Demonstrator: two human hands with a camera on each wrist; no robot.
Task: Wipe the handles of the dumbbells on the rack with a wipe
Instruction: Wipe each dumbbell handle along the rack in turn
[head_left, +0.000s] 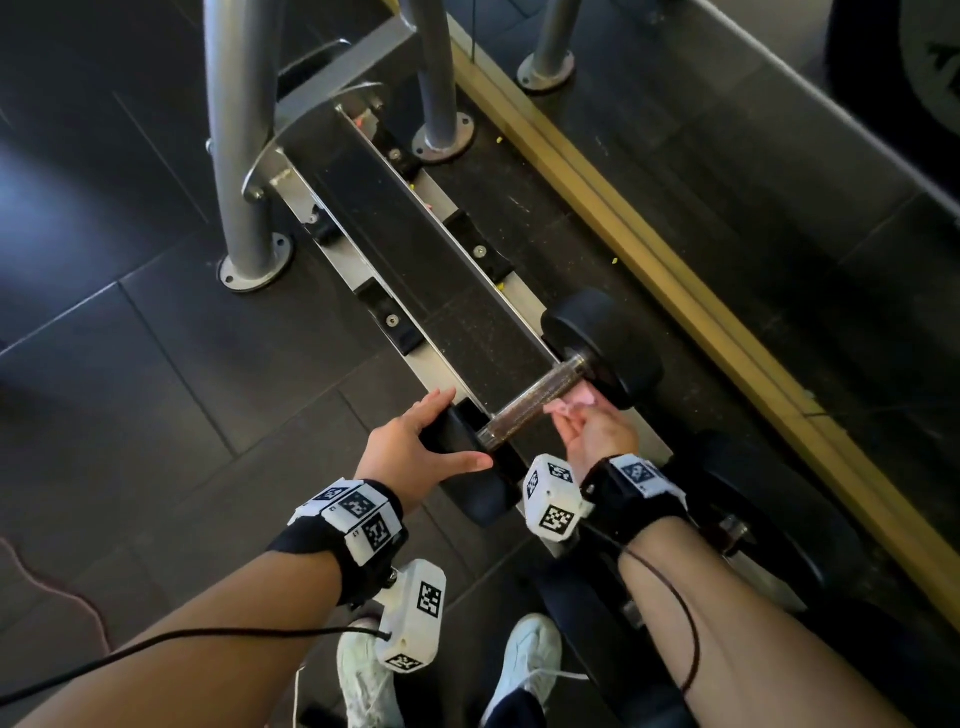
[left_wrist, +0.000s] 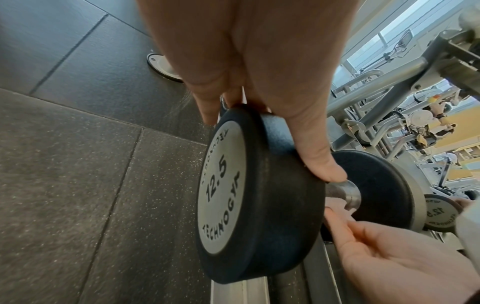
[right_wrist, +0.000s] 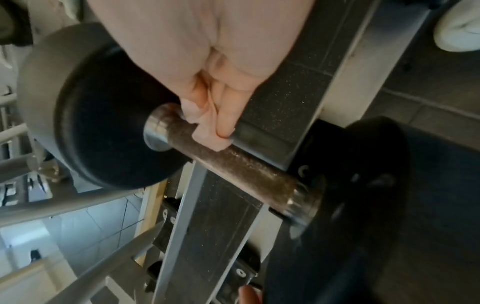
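A black 12.5 dumbbell (head_left: 597, 353) lies across the low rack (head_left: 358, 270), its knurled metal handle (head_left: 530, 402) bare in the middle. My left hand (head_left: 410, 441) grips the near head (left_wrist: 233, 195), thumb (left_wrist: 317, 156) along the rim and fingers over the top. My right hand (head_left: 597, 431) pinches a pink wipe (head_left: 579, 401) against the handle close to the far head. In the right wrist view the wipe (right_wrist: 207, 135) sits folded under my fingertips on the handle (right_wrist: 246, 166). The left wrist view shows the right hand (left_wrist: 389, 257) under the handle, with the wipe (left_wrist: 335, 203) showing.
A second 12.5 dumbbell (head_left: 753, 519) sits on the rack just right of this one. Grey steel uprights (head_left: 234, 156) bolt to the dark floor at the rack's far end. A wooden strip (head_left: 675, 291) runs behind the rack. My shoes (head_left: 524, 660) stand below.
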